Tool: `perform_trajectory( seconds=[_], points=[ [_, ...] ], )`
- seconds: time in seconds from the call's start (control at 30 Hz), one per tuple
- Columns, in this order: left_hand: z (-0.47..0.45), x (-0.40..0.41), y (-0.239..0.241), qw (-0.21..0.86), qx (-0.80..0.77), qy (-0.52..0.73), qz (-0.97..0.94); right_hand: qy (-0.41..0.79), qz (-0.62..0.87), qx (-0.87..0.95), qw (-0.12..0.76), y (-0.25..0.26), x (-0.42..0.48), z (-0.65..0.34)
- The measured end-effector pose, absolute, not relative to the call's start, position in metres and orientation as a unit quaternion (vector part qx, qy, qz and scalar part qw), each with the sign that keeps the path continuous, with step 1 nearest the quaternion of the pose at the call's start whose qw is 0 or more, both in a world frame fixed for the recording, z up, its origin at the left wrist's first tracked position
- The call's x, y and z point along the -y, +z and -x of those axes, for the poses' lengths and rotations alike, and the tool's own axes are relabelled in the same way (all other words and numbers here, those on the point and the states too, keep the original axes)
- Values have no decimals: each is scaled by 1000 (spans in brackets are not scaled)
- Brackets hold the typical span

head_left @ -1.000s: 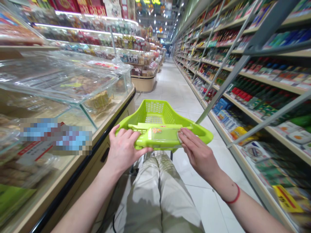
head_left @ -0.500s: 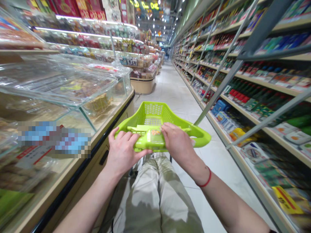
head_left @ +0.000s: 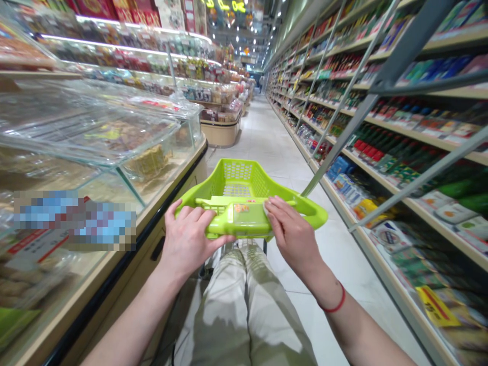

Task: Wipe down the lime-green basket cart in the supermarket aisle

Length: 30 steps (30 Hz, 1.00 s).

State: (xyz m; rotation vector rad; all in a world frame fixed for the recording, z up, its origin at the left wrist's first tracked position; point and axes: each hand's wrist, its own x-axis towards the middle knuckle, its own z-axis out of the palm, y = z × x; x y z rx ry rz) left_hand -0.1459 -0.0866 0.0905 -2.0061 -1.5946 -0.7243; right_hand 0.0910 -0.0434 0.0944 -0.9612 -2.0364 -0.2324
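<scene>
In front of me is a bright green shopping cart [head_left: 239,170] with perforated plastic sides. My left hand [head_left: 187,231] grips the left part of its handle, fingers over the top and thumb stretched along the near side. On the right part of the handle lies my right hand [head_left: 295,229], its fingers curled over the bar beside the central handle panel [head_left: 248,213]. A red string bracelet [head_left: 337,300] circles my right wrist. The palm sides of both hands are hidden.
To the left, a glass-lidded display counter [head_left: 145,178] with a dark edge rail runs close alongside. Tall shelves [head_left: 415,198] of packaged goods, with a leaning metal ladder frame [head_left: 335,142], line the right. A tiled aisle [head_left: 263,122] leads ahead past a rounded display stand [head_left: 219,133].
My right hand has shifted right along the handle, baring more of the central panel. My left hand keeps its hold. The view has swung slightly.
</scene>
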Motion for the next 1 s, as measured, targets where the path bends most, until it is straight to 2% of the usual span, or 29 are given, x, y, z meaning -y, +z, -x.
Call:
perform_trajectory(
  seconds=[0.3,0.53,0.7,1.0],
  points=[
    [147,88,91,231,579,-268,735,-176,373,790,453,73,41,-133],
    [147,88,90,231,577,-273,734,-149,389,763,493,66,29,-168],
    [145,88,91,231,583,-269,731,-157,398,736,524,59,39,-148],
    [146,88,91,232,580,-269,733,-173,364,772,491,51,49,-137]
  ],
)
